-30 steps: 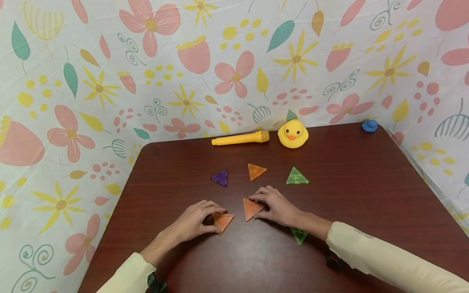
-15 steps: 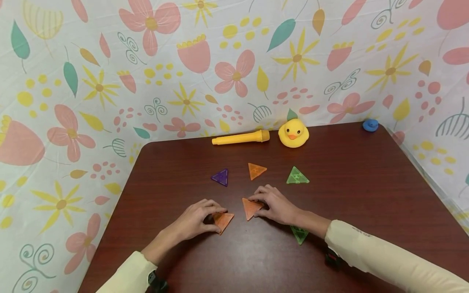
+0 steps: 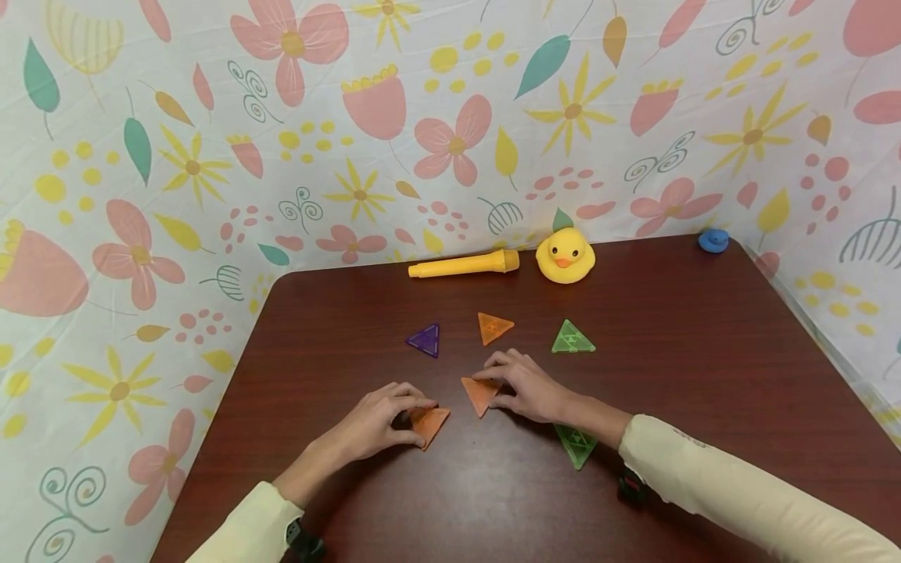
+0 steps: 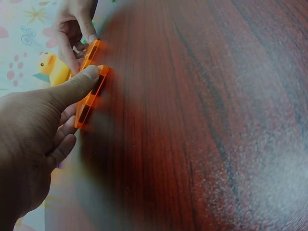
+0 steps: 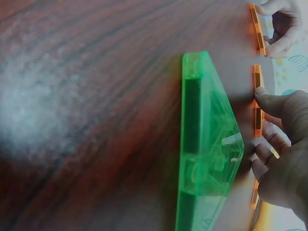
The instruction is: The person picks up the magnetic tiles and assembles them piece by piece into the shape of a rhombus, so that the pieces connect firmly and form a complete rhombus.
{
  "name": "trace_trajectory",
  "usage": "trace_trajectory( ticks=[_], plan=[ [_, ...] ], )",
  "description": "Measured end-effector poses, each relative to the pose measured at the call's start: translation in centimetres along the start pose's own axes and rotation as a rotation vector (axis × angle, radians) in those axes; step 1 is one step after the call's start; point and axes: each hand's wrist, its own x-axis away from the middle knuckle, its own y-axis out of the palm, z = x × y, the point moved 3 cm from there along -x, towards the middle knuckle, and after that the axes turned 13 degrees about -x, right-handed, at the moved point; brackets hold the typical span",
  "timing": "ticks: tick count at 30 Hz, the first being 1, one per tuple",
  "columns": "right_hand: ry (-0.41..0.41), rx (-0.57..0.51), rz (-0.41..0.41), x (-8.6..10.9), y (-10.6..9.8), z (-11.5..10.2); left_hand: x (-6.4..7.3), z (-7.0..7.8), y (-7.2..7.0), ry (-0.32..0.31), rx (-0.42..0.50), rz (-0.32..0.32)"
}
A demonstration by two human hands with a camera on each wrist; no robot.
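Observation:
Two translucent orange triangle magnetic tiles are held just above or on the dark tabletop, a short gap apart in the head view. My left hand (image 3: 380, 421) pinches the left orange tile (image 3: 432, 425) between thumb and fingers. The other orange tile (image 3: 479, 396) is pinched by my right hand (image 3: 529, 387), thumb on its near edge and fingers on the far one. In the right wrist view, the right hand's tile (image 5: 258, 122) shows its thick edge with dark magnets. A green triangle tile (image 3: 579, 449) lies partly hidden under my right forearm.
Beyond the hands lie a purple triangle (image 3: 425, 340), a third orange triangle (image 3: 494, 328) and another green triangle (image 3: 572, 338). Along the back edge are a yellow toy microphone (image 3: 461, 264), a yellow rubber duck (image 3: 565, 256) and a small blue duck (image 3: 714, 241), before a flowered cloth (image 3: 394, 172).
My right hand has shifted slightly left and away from me, its orange tile turning a little with it. The left hand and its tile stay in place.

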Motion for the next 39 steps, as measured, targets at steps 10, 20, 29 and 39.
trace_trajectory(
  ticks=[10, 20, 29, 39],
  plan=[
    [0.059, 0.011, 0.031, 0.2, 0.1, -0.4, 0.0, -0.2, -0.1, -0.013, 0.003, -0.005],
    [0.098, -0.011, 0.106, 0.5, 0.5, -1.0, -0.1, 0.0, -0.2, -0.033, 0.02, -0.004],
    [0.126, 0.058, 0.146, 0.2, 1.5, -1.3, 0.0, -0.1, -0.2, -0.03, 0.037, 0.011],
    [0.093, 0.109, 0.184, 0.1, 2.1, -1.4, -0.1, -0.1, -0.2, -0.03, 0.03, 0.033]
  ],
)
